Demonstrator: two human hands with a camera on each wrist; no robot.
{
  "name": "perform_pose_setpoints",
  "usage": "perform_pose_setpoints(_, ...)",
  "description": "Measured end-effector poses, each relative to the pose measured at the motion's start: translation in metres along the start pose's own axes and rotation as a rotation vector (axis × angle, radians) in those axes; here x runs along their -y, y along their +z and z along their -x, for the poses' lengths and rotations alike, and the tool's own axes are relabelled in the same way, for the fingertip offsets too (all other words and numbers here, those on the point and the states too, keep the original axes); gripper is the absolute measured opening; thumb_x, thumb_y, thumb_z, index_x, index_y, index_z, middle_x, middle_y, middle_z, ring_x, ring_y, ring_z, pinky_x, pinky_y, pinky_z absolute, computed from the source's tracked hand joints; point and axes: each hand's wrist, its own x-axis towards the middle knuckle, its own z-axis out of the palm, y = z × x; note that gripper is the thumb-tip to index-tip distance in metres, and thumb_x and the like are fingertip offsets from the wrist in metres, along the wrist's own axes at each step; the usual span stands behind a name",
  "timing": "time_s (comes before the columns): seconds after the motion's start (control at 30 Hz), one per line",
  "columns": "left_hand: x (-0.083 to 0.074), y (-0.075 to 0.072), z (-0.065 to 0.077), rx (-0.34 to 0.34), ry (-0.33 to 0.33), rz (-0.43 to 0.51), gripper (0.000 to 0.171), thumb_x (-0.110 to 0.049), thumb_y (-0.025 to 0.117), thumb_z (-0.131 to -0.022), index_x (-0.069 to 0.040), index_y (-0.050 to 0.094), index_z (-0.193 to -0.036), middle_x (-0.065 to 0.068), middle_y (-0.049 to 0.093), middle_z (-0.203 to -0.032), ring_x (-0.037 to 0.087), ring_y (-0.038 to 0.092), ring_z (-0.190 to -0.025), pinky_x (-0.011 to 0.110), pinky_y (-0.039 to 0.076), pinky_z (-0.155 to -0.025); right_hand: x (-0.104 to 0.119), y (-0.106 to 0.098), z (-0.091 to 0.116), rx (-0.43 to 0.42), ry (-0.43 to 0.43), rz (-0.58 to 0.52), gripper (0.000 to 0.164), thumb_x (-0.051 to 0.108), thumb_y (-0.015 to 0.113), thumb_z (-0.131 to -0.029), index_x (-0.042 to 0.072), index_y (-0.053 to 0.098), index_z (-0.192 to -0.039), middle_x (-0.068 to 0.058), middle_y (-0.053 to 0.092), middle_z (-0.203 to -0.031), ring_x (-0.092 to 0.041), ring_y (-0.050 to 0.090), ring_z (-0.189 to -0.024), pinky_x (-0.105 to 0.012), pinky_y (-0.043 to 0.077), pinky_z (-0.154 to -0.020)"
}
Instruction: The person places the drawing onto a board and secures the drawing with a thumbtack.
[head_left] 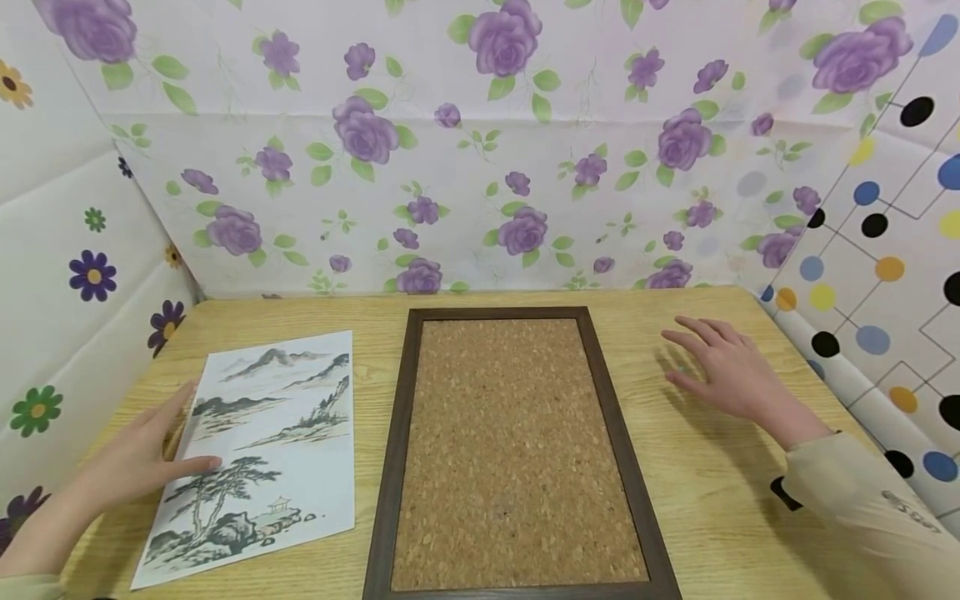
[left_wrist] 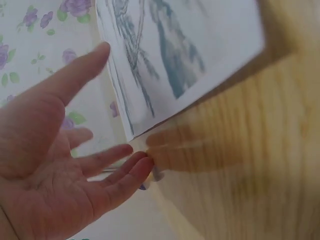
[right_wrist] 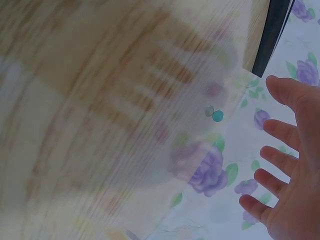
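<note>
A white sheet with an ink landscape painting [head_left: 277,442] lies on the left side of the table, slightly turned. My left hand [head_left: 138,458] is at its left edge, thumb over the paper and fingers spread. In the left wrist view, the fingertips of that left hand [left_wrist: 75,160] are close to a corner of the sheet [left_wrist: 225,45], not curled round it. A cork board [head_left: 517,450] in a dark frame lies at the middle. Right of it, my right hand [head_left: 731,371] hovers over the table with fingers spread, holding nothing.
The wooden table [head_left: 720,533] is walled by floral cloth [head_left: 450,167] behind and a dotted cloth [head_left: 862,275] at right. A small round teal thing [right_wrist: 218,116] shows near the table's edge in the right wrist view. A black object [head_left: 786,493] is beside my right sleeve.
</note>
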Motion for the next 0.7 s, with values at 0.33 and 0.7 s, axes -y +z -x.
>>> perform_pose_setpoints(0.33,-0.003,-0.004,-0.004,0.088,-0.164,-0.077,0.112,-0.058,0.075,-0.078,0.029,0.031,-0.134,0.052,0.044,-0.117,0.062,0.045,-0.102,0.067,0.046,-0.084,-0.003,0.007,-0.005,-0.025,0.020,0.024,0.053,0.032,0.072,-0.090,0.009,0.059,-0.136,-0.021,0.059,-0.129,-0.045,0.053,-0.116,-0.063,0.047,-0.085)
perform_pose_setpoints(0.7,-0.012,-0.006,-0.007,0.116,-0.117,-0.103,0.092,-0.047,0.076,-0.082,0.030,0.046,-0.122,0.044,0.058,-0.110,0.060,0.048,-0.102,0.068,0.044,-0.086,-0.009,0.013,-0.003,0.047,0.068,-0.015,0.037,0.026,0.070,-0.092,0.004,0.069,-0.121,-0.020,0.067,-0.113,-0.038,0.064,-0.098,-0.053,0.055,-0.076)
